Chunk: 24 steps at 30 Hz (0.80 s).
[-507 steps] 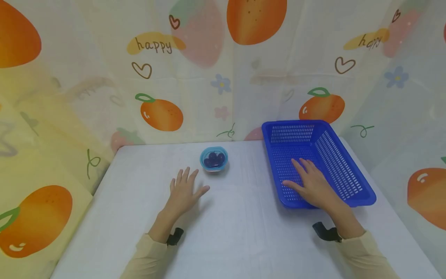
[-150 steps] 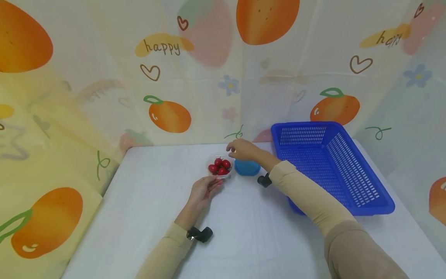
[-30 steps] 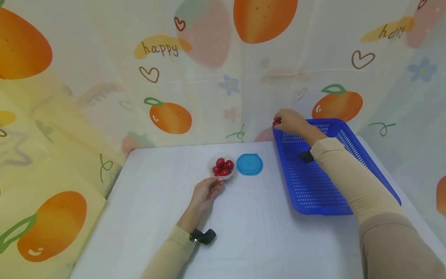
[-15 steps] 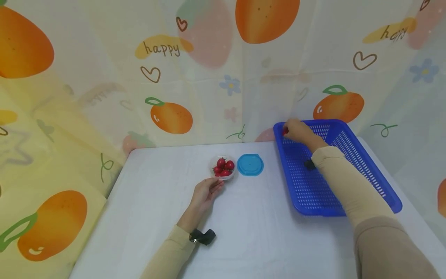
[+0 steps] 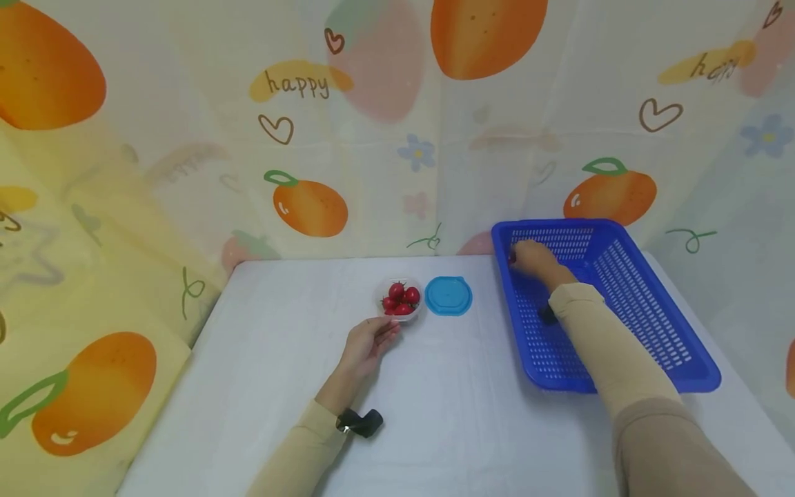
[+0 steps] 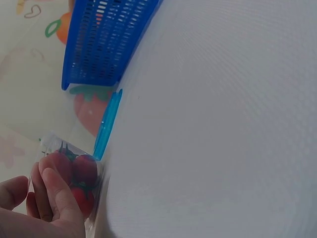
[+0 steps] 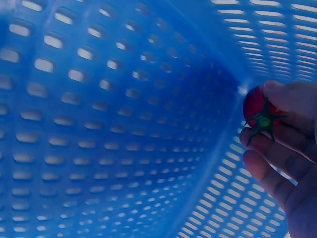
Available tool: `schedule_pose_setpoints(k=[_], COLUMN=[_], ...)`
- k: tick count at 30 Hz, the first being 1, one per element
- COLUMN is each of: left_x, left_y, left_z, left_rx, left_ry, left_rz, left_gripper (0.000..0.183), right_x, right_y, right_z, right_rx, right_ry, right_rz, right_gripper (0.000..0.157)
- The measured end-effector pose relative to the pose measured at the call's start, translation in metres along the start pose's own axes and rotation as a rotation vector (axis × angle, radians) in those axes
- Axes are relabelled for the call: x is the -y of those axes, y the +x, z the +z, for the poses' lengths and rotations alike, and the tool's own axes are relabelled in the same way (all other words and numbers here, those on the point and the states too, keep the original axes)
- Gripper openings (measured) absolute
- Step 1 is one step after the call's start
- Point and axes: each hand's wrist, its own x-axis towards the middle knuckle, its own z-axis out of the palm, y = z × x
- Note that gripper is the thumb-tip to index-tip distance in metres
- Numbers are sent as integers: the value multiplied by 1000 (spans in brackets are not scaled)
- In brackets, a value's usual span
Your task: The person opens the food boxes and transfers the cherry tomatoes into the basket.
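A: Where is the right hand?

B: The right hand (image 5: 537, 262) is inside the blue basket (image 5: 642, 328), toward its far left corner.

A: Is it holding anything?

B: Yes, a red tomato (image 7: 253, 105), pinched between thumb and fingers. Its green, star-shaped stem end faces the right wrist view. I can't tell whether it touches the basket's wall.

A: And the left hand?

B: The left hand (image 5: 366, 345) is well to the left of the basket. Its fingers are relaxed rather than clenched, resting against the near side of a small clear container (image 5: 380, 298).

A: What's in that container?

B: Several more tomatoes (image 5: 397, 290), red and shiny, some with green stems on. The container sits upright, well left of the basket.

A: What's the light blue piece?

B: A lid (image 5: 448, 296), lying flat to the left of the basket, nearer to it than the container is.

A: What do they all stand on?

B: A white counter (image 5: 447, 421). The basket stands upright there, with slotted walls and floor.

A: And behind the basket?

B: A backdrop cloth (image 5: 373, 162), printed with oranges, strawberries, hearts and the word "happy".

A: What are the sleeves like?

B: Both sleeves (image 5: 304, 438) are cream at the cuff; the one reaching into the basket turns light brown higher up.
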Motion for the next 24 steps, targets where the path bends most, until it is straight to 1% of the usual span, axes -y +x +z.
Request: schedule_pose_setpoints(k=[6,12,19,24], left_x=[0,-1,-1,0], left_y=[-1,0,2,2], left_z=[0,0,-2,-1], left_rx=[-9,-20,-19,-17], left_ry=[16,16,16,7], left_rz=[-12,-3,-14,-20], left_gripper=[28,29,30,30], right_x=[-2,-2,-3,-1], right_y=[-1,2,0,-5], right_z=[9,11,7,2], right_rx=[33,28,48,55], right_ry=[8,-2,-14,26], right_rz=[33,23,8,42], right_gripper=[15,22,27,27])
